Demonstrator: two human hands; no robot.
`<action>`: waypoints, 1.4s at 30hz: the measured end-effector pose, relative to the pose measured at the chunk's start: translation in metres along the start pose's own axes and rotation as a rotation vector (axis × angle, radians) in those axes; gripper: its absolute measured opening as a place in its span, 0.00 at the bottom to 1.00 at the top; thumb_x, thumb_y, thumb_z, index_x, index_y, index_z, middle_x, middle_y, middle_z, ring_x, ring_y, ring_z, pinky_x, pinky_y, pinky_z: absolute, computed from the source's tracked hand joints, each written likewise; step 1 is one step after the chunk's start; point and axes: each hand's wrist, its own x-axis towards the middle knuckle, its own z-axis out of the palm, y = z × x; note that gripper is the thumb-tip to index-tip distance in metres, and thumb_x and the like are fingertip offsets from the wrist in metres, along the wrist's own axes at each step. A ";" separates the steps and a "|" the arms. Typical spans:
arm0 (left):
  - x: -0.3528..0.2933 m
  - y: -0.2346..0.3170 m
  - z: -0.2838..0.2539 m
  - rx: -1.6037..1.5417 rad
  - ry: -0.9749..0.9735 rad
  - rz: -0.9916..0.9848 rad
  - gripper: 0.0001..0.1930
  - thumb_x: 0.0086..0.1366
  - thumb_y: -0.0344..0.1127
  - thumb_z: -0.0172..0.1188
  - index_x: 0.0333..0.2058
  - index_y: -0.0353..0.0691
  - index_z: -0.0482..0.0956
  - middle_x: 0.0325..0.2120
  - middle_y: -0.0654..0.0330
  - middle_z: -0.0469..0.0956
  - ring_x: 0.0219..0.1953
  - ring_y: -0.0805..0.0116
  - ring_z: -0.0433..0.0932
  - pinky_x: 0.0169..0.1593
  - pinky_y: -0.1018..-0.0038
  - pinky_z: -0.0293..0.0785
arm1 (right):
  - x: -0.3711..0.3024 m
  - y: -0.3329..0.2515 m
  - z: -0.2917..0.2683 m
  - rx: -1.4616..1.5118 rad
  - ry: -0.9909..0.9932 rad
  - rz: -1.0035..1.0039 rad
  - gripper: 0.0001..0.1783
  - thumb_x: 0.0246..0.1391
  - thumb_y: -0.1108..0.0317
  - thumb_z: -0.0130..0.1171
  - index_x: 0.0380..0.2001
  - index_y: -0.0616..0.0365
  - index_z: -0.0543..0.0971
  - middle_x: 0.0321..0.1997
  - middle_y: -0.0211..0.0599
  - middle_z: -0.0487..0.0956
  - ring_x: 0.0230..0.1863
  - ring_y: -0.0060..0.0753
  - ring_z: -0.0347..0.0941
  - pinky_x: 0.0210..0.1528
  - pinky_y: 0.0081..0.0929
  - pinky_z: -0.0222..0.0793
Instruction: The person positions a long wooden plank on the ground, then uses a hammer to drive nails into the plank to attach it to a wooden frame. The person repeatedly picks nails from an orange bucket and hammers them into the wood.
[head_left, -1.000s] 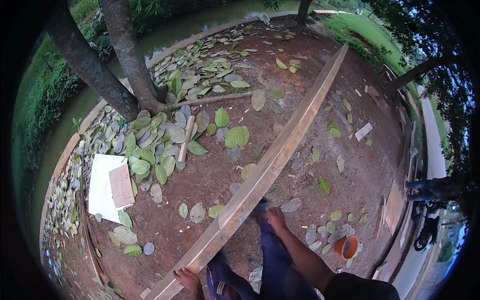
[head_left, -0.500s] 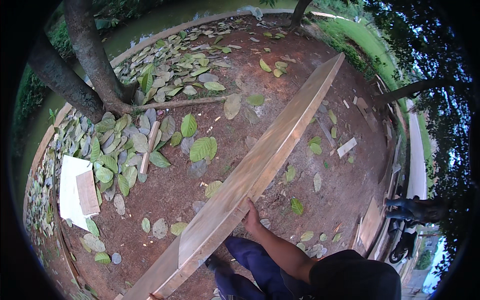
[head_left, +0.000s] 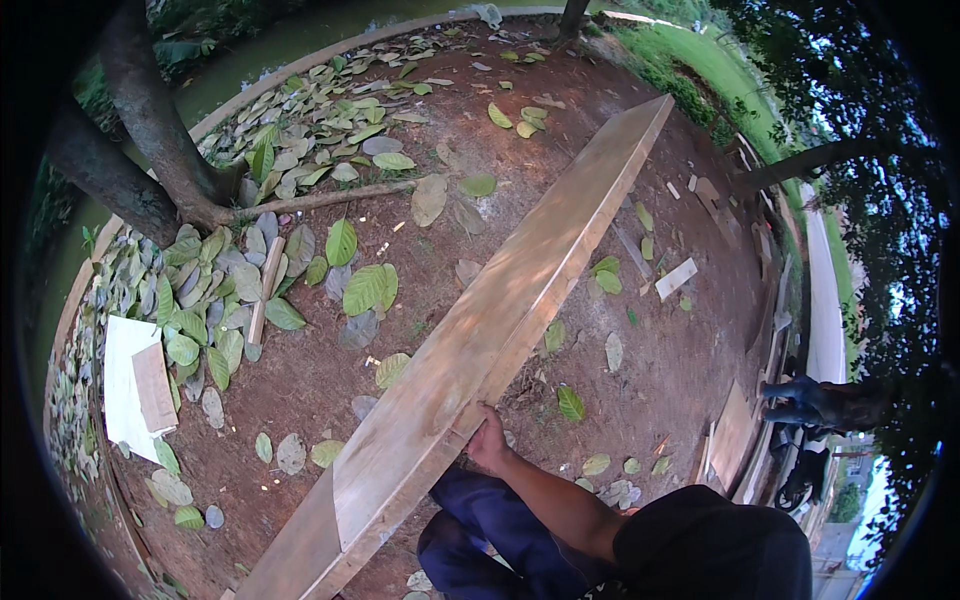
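A long, thick wooden board [head_left: 440, 370] slants across the middle of the view, from the lower left up to the far right. It looks like a boxed panel with a plywood face, and a seam crosses it near its near end. My right hand [head_left: 488, 440] is closed on the board's right edge, its thumb showing at the rim and the other fingers hidden beneath. The board's near end runs out of the lower edge of the picture. My left hand does not show.
Tree trunks [head_left: 150, 110] rise at the left, over fallen leaves. A white sheet with a wood offcut [head_left: 152, 388] on it lies at left. A narrow wood strip [head_left: 267, 290] and a pale block [head_left: 676, 279] lie on the dirt. At right, a person [head_left: 820, 403] stands near more boards [head_left: 735, 437].
The board has turned slightly, showing more of its broad face. My right hand has shifted a little left with it. The ground has slid left in view.
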 end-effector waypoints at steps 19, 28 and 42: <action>-0.148 0.050 0.071 -1.385 -0.275 -0.814 0.32 0.72 0.60 0.46 0.52 0.33 0.78 0.57 0.36 0.71 0.59 0.42 0.72 0.61 0.51 0.71 | -0.066 -0.080 -0.068 -0.066 0.043 0.108 0.45 0.53 0.29 0.53 0.67 0.42 0.65 0.67 0.36 0.71 0.65 0.45 0.69 0.63 0.63 0.62; -0.163 0.045 0.067 -1.483 -0.181 -0.923 0.33 0.72 0.61 0.46 0.53 0.32 0.77 0.57 0.37 0.72 0.59 0.43 0.73 0.61 0.52 0.71 | -0.048 -0.146 -0.104 -0.139 0.149 0.110 0.42 0.56 0.29 0.51 0.67 0.40 0.66 0.66 0.35 0.72 0.64 0.45 0.69 0.64 0.64 0.61; -0.165 0.039 0.048 -1.359 -0.090 -0.955 0.35 0.72 0.63 0.45 0.54 0.31 0.75 0.56 0.39 0.74 0.58 0.45 0.74 0.62 0.54 0.72 | 0.001 -0.236 -0.133 -0.270 0.377 0.002 0.41 0.53 0.35 0.61 0.62 0.50 0.70 0.59 0.38 0.76 0.58 0.42 0.73 0.57 0.55 0.68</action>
